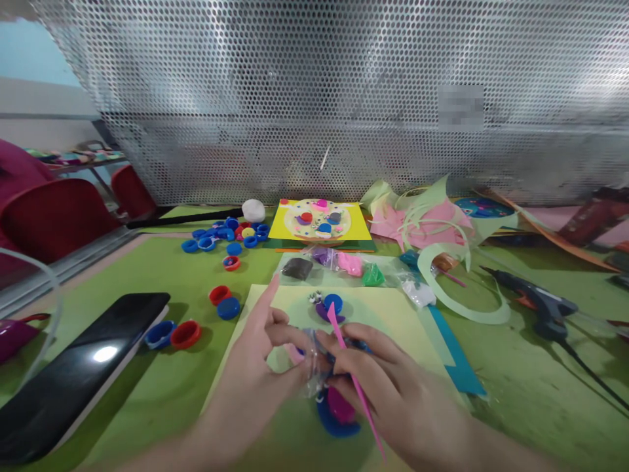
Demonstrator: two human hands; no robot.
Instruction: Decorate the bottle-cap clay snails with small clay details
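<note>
My left hand (268,357) and my right hand (381,387) meet over a pale yellow sheet (393,321) on the green table. Both pinch a small clear plastic bag (314,364) between their fingertips; its contents are too small to name. My left index finger points up and away. My right hand also holds a thin pink stick (351,370) that slants across its fingers. Under the hands lie a blue and a magenta clay shape (339,413). Just beyond the fingers a blue bottle cap on purple clay (330,307) sits on the sheet.
A black phone (83,367) lies at the left. Blue and red bottle caps (226,239) are scattered behind it. Bags of coloured clay (344,265), a yellow board with a decorated disc (322,219), paper scraps (427,223) and a glue gun (535,301) lie beyond, before a perforated metal screen.
</note>
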